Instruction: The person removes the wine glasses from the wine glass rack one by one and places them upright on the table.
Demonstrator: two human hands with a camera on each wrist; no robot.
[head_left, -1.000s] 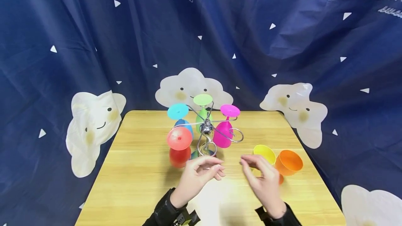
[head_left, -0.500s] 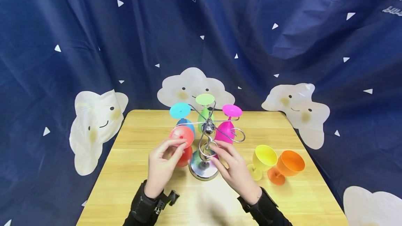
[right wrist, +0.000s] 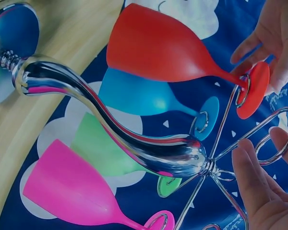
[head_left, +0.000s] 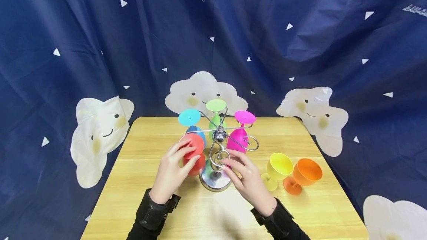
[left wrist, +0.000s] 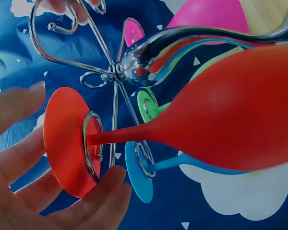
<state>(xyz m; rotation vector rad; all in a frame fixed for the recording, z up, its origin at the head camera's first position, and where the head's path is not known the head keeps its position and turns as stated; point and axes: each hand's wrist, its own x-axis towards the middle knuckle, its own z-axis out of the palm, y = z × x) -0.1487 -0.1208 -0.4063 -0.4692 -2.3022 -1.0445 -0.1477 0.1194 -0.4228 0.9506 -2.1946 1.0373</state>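
Observation:
A chrome stemware rack stands on the table with goblets hanging upside down by their feet. My left hand has its fingers curled round the foot of the red goblet, which sits in its wire loop. At the rack's front loop, which bears no goblet, my right hand holds the wire between thumb and fingers. Behind hang a blue goblet, a green goblet and a pink goblet. Another loop, at the right, bears nothing.
A yellow goblet and an orange goblet stand upright on the wooden table, to the right of my right hand. A dark blue curtain with cloud shapes hangs behind and beside the table.
My left hand has moved left and up to the red goblet's foot, its fingers now further over it. My right hand has moved left to the front loop. The goblets hang as before.

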